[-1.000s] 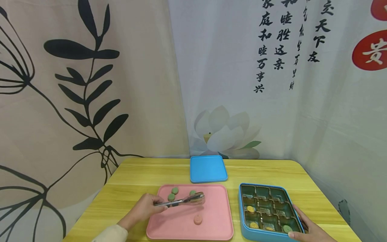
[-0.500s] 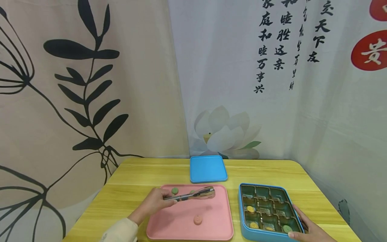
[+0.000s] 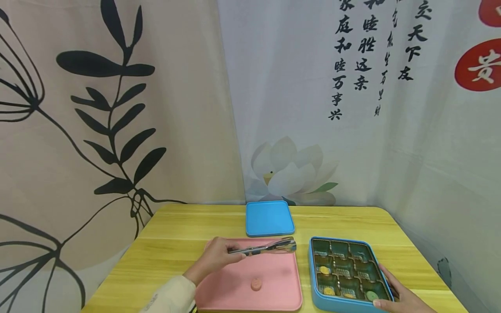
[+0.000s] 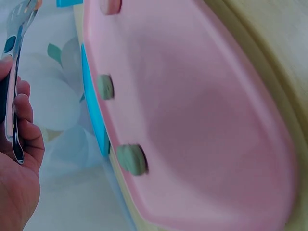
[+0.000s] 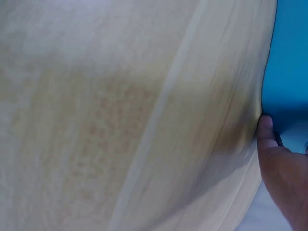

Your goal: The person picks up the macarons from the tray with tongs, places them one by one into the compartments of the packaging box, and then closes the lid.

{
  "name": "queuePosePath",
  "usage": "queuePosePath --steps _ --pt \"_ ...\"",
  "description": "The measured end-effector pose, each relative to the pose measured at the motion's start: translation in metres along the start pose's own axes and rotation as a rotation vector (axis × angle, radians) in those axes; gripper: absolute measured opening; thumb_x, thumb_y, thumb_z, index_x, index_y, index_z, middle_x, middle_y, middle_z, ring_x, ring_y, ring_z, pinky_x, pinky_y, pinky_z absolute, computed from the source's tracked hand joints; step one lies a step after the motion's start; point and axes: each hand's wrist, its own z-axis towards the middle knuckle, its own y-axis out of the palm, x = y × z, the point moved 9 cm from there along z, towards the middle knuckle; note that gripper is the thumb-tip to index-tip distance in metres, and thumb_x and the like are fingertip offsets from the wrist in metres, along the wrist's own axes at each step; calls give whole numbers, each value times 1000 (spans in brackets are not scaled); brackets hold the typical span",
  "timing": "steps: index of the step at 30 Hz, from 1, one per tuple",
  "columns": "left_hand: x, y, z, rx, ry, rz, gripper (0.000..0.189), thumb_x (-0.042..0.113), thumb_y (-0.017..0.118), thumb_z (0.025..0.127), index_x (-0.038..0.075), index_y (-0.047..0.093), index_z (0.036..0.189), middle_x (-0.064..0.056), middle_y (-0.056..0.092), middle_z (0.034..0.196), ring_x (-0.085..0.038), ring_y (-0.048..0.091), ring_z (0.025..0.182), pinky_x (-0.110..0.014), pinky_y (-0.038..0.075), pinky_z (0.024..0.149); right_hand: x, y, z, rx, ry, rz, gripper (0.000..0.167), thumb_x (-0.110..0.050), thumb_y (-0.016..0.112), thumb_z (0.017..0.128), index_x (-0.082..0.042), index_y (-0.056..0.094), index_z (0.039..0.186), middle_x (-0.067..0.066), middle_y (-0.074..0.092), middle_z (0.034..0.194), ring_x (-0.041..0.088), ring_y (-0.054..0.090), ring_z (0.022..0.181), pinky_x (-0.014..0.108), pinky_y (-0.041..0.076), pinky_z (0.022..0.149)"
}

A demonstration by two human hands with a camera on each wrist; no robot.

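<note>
My left hand (image 3: 220, 253) holds metal tongs (image 3: 260, 248) with a dark grip, above the far part of the pink tray (image 3: 274, 300). At the tongs' tips in the left wrist view shows a bit of orange (image 4: 38, 4), cut off by the frame edge. A pink macaron (image 3: 256, 284) lies on the tray. Green macarons (image 4: 131, 159) sit near its far edge in the left wrist view, hidden by the hand in the head view. My right hand (image 3: 403, 295) grips the near right corner of the blue box (image 3: 340, 302), thumb at the rim.
The box has a dark divided insert with yellow macarons (image 3: 328, 291) in its left compartments and a green macaron (image 3: 372, 296) at the near right. A blue lid (image 3: 270, 218) lies behind the tray on the wooden table (image 3: 188, 221). Printed curtains (image 3: 188, 108) hang behind.
My left hand and the tongs have moved right and a little away across the tray, covering the green macarons in the head view. The right hand and box have stayed put.
</note>
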Motion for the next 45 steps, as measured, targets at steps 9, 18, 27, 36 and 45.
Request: queuePosePath --steps 9,18,27,36,45 --pt "16 20 16 -24 3 -51 8 26 78 86 21 76 79 12 57 63 -5 40 54 -22 32 48 -1 -1 0 -11 7 12 90 -26 45 107 0 -31 146 51 -14 141 70 10 128 69 36 95" --pt "30 41 31 -38 11 -29 10 29 77 86 25 75 78 13 55 61 -5 39 54 -24 30 46 -2 0 -1 -1 15 1 89 -27 44 107 0 -31 147 51 -13 141 70 6 128 70 35 95" --pt "48 68 44 -97 30 -112 7 24 77 87 19 78 83 3 69 69 -6 37 51 -23 32 48 -3 1 -1 -2 8 -8 89 -27 44 107 0 -30 147 51 -14 141 70 3 128 71 34 95" --pt "58 86 53 -78 22 -79 6 23 79 85 23 77 79 10 67 66 -4 41 53 -23 33 49 -1 0 1 8 28 3 89 -28 45 107 -1 -30 148 50 -13 142 70 -2 128 72 31 95" --pt "65 107 61 -115 48 -124 9 21 80 85 22 75 78 14 63 68 -3 42 58 -21 36 53 2 -1 3 12 32 21 91 -28 47 106 -2 -30 147 51 -12 141 70 2 128 70 35 94"
